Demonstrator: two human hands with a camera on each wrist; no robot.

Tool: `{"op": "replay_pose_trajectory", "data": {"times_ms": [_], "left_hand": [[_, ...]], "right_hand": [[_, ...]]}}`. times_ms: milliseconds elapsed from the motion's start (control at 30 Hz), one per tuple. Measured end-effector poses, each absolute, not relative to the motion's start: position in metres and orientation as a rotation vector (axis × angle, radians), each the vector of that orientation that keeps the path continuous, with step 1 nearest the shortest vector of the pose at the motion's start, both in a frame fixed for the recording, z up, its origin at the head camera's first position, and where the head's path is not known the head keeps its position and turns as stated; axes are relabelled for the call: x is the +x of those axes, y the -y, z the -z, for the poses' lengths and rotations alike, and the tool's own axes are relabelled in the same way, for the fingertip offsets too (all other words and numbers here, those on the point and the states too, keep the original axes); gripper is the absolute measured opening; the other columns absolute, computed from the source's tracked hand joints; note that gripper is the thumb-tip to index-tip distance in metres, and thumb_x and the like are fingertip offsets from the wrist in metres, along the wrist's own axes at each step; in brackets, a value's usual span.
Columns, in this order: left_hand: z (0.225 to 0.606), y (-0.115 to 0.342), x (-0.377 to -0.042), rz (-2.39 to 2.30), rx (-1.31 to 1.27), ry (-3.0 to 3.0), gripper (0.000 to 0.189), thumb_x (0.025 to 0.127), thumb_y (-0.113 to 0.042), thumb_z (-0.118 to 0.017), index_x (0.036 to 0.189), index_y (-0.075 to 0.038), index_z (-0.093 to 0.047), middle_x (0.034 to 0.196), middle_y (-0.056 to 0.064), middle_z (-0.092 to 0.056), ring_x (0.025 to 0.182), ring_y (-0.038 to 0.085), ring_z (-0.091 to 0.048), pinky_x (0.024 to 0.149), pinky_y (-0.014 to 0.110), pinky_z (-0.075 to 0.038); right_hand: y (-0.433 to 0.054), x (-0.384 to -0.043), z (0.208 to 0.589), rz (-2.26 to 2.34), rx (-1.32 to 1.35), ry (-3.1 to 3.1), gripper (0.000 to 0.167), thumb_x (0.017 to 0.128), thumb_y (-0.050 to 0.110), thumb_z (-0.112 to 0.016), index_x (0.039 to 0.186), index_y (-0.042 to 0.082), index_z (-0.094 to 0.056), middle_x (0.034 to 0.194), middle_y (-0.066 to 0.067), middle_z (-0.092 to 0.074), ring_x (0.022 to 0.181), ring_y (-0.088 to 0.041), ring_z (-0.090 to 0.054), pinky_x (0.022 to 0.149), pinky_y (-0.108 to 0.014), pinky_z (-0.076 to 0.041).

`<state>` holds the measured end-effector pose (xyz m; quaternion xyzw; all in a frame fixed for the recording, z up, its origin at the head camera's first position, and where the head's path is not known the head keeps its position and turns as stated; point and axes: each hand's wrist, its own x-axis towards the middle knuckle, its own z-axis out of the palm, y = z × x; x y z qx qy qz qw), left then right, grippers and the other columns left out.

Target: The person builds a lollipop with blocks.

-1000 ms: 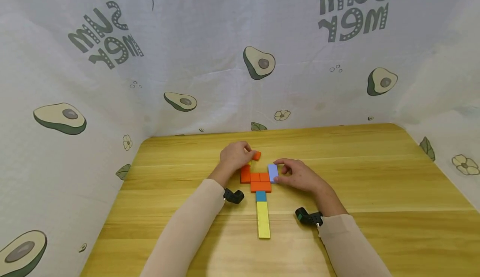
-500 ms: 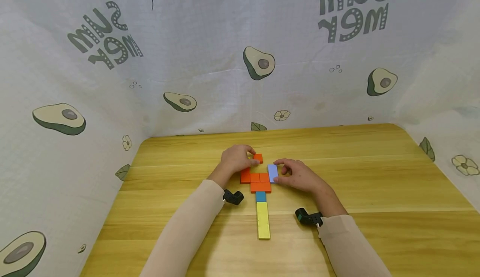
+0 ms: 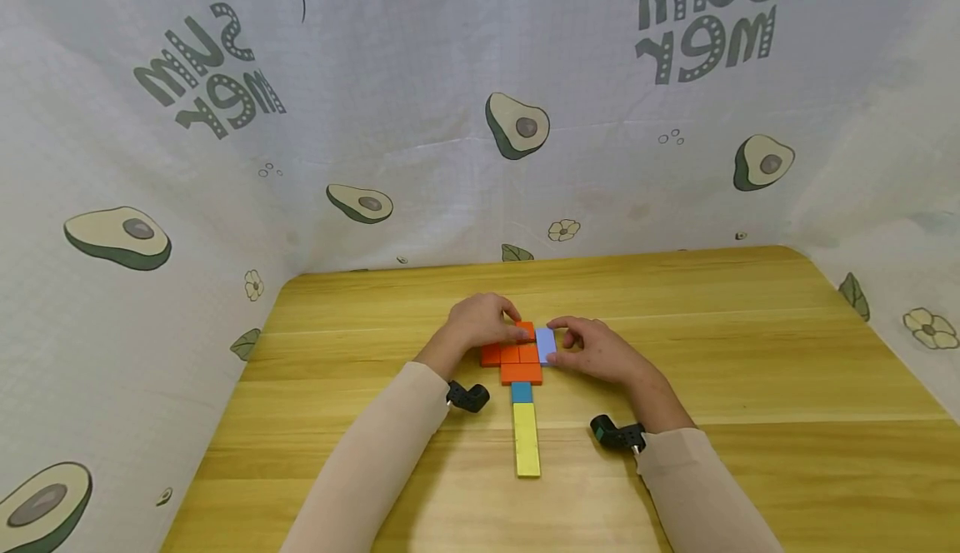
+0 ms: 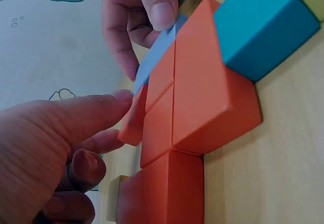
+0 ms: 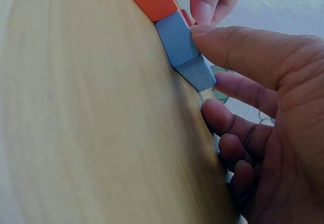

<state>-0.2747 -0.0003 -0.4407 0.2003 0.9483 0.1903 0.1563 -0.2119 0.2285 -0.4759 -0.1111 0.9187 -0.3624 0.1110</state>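
Observation:
My left hand point(image 3: 480, 321) pinches a small orange block point(image 4: 132, 125) between thumb and fingers, right behind two orange square blocks point(image 3: 520, 354). At the right end of that row, my right hand point(image 3: 600, 351) holds a lavender-blue block point(image 3: 546, 346) by its ends, thumb at the near end. In front of the squares lies a wider orange block point(image 3: 521, 373), followed by a teal block point(image 3: 521, 392) and a long yellow block point(image 3: 527, 440) in line. Another orange block point(image 3: 490, 356) adjoins on the left, partly covered by my left hand.
A yellowish block point(image 4: 114, 198) shows behind the left orange block in the left wrist view; my left hand hides it from the head view. The wooden table point(image 3: 750, 370) ends at a white printed cloth point(image 3: 435, 120) at the back and sides.
My left hand has brought the small orange block rightward and nearer, from the back left to beside the lavender-blue block. The right hand has kept its place on that block.

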Motion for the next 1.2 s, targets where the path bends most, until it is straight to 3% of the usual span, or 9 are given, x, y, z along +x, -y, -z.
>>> {"op": "replay_pose_trajectory", "data": {"times_ms": [467, 633, 767, 867, 1033, 1200], "left_hand": [[0.442, -0.003, -0.273, -0.529, 0.649, -2.717, 0.017, 0.095, -0.043, -0.071, 0.105, -0.032, -0.080, 0.099, -0.010, -0.073, 0.081, 0.012, -0.057, 0.067, 0.027, -0.043], [0.443, -0.004, -0.272, -0.542, 0.646, -2.717, 0.019, 0.096, -0.043, -0.069, 0.107, -0.032, -0.079, 0.094, -0.011, -0.072, 0.080, 0.012, -0.056, 0.067, 0.027, -0.042], [0.442, 0.000, -0.273, -0.553, 0.622, -2.735, 0.025, 0.100, -0.043, -0.063, 0.117, -0.031, -0.077, 0.092, -0.008, -0.069, 0.079, 0.012, -0.057, 0.066, 0.027, -0.043], [0.440, 0.007, -0.276, -0.547, 0.571, -2.785, 0.029, 0.102, -0.042, -0.059, 0.124, -0.028, -0.074, 0.094, -0.004, -0.069, 0.081, 0.014, -0.060, 0.066, 0.028, -0.046], [0.436, 0.022, -0.280, -0.493, 0.440, -2.863, 0.029, 0.102, -0.042, -0.060, 0.121, -0.026, -0.074, 0.116, -0.001, -0.074, 0.096, 0.019, -0.067, 0.073, 0.033, -0.052], [0.435, 0.034, -0.282, -0.494, 0.367, -2.836, 0.027, 0.097, -0.046, -0.067, 0.110, -0.025, -0.077, 0.119, -0.001, -0.073, 0.089, 0.018, -0.062, 0.070, 0.032, -0.048]], "right_hand": [[-0.227, -0.211, 0.474, 1.103, -0.347, -2.686, 0.053, 0.090, 0.035, -0.077, 0.135, 0.012, -0.061, 0.102, -0.006, -0.059, 0.094, -0.022, -0.048, 0.079, -0.034, -0.041], [-0.227, -0.211, 0.475, 1.096, -0.343, -2.692, 0.053, 0.090, 0.035, -0.077, 0.135, 0.012, -0.061, 0.102, -0.006, -0.059, 0.094, -0.022, -0.048, 0.078, -0.033, -0.041], [-0.227, -0.211, 0.476, 1.095, -0.339, -2.696, 0.053, 0.090, 0.035, -0.078, 0.135, 0.012, -0.061, 0.102, -0.006, -0.058, 0.094, -0.022, -0.048, 0.078, -0.033, -0.041], [-0.227, -0.211, 0.476, 1.094, -0.329, -2.693, 0.053, 0.090, 0.035, -0.078, 0.135, 0.013, -0.061, 0.102, -0.006, -0.058, 0.094, -0.022, -0.048, 0.079, -0.034, -0.041], [-0.227, -0.210, 0.476, 1.099, -0.343, -2.690, 0.053, 0.091, 0.035, -0.077, 0.135, 0.012, -0.061, 0.103, -0.006, -0.058, 0.094, -0.022, -0.047, 0.080, -0.034, -0.041], [-0.228, -0.210, 0.476, 1.100, -0.346, -2.697, 0.052, 0.090, 0.034, -0.078, 0.135, 0.012, -0.061, 0.102, -0.005, -0.058, 0.094, -0.022, -0.047, 0.080, -0.034, -0.041]]}}
